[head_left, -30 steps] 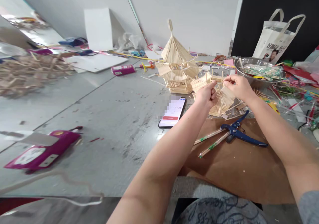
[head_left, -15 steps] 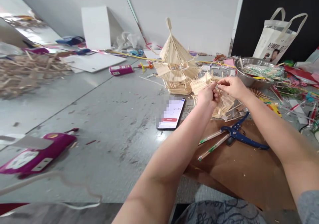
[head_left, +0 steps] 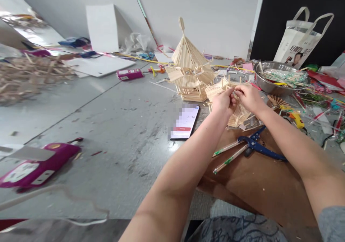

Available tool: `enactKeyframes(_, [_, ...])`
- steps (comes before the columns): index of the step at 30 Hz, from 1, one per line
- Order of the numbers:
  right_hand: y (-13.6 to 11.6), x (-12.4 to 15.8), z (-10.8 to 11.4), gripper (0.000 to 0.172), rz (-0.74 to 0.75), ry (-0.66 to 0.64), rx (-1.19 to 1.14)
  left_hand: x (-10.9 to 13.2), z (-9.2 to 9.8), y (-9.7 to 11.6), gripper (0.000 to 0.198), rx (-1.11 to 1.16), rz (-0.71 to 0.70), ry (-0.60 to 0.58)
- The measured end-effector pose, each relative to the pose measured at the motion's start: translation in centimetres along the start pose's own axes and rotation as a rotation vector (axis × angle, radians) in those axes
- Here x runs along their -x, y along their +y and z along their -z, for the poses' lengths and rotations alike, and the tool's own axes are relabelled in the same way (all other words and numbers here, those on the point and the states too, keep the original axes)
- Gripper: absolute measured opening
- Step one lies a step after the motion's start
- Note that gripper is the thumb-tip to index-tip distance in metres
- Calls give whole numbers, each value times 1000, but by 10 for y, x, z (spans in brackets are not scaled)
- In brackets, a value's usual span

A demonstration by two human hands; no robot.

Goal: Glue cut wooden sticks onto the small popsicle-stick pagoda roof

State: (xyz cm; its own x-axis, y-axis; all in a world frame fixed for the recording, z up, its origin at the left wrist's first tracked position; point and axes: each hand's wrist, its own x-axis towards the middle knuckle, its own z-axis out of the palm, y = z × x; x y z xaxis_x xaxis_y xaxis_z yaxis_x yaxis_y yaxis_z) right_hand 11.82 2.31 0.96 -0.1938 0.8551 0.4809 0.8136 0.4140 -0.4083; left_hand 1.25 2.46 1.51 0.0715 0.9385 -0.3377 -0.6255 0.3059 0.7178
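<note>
"Model (head_left: 238, 117) of sticks: where was it?"

"On the grey table (head_left: 115, 123), just beside the taller stick tower (head_left: 192, 59), partly hidden behind the left hand (head_left: 223, 102) and the right hand (head_left: 249, 96)."

"And the fingers (head_left: 232, 97)?"

"The left ones were curled inward; the right thumb and forefinger were drawn close together, near the left fingertips."

"Pinching anything?"

"I couldn't tell; the tips showed too small."

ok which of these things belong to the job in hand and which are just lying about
Likely in the job:
low stick model, at the left hand and right hand
blue cutter
green-marked sticks
perhaps the stick tower

Probably just lying about:
phone
white bag
flat white board
</note>
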Motion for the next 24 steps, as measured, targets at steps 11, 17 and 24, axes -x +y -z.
enactKeyframes(11, [4,7,-16,24,42,110,59,3,-6,1,30,29,-6,4])
enactKeyframes(17, [6,6,-19,25,67,135,61,0,-5,1,26,-16,11,-19])
enactKeyframes(24, [1,7,-15,22,24,83,107,14,22,29,16,-526,-202,-141])
